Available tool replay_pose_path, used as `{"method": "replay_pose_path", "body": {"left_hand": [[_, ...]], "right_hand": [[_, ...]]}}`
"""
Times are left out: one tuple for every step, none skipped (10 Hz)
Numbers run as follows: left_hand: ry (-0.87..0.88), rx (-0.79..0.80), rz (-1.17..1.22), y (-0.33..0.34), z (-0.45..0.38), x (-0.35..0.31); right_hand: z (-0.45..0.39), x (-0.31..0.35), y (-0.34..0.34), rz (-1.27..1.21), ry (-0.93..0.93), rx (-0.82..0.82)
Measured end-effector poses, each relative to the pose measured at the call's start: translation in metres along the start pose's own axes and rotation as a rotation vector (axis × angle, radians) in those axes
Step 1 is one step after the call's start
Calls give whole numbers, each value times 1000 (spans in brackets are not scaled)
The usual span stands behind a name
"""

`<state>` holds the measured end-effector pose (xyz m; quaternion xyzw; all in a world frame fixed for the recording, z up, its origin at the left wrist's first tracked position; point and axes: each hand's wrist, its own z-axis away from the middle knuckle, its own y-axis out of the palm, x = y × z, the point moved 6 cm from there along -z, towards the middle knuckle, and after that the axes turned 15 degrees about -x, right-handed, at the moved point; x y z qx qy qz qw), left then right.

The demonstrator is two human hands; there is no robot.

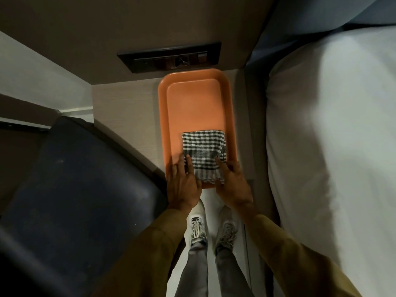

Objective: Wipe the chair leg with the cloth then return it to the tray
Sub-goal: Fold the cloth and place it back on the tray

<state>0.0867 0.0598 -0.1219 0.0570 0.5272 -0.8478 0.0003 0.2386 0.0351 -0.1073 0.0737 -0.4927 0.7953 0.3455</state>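
A folded black-and-white checked cloth [203, 153] lies at the near end of an orange tray [192, 103] on a narrow bedside surface. My left hand [182, 183] rests on the cloth's left edge and the tray's near rim, fingers spread. My right hand [232, 185] touches the cloth's right near corner, fingers apart. Neither hand is closed around the cloth. A dark chair [75, 189] stands to the left; its legs are hidden from view.
A white-covered bed [332, 146] fills the right side. A black switch panel [169, 57] sits on the wall behind the tray. My feet in white shoes [212, 228] stand on the floor in the narrow gap between chair and bed.
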Motion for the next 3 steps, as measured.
{"method": "replay_pose_path", "body": {"left_hand": [[-18, -26, -9, -6, 2, -1], [-45, -59, 23, -15, 3, 1], [-42, -167, 78, -47, 12, -3]], "right_hand": [[14, 0, -16, 0, -15, -94], [29, -6, -31, -97, 6, -138], [54, -10, -66, -218, 12, -179]]}}
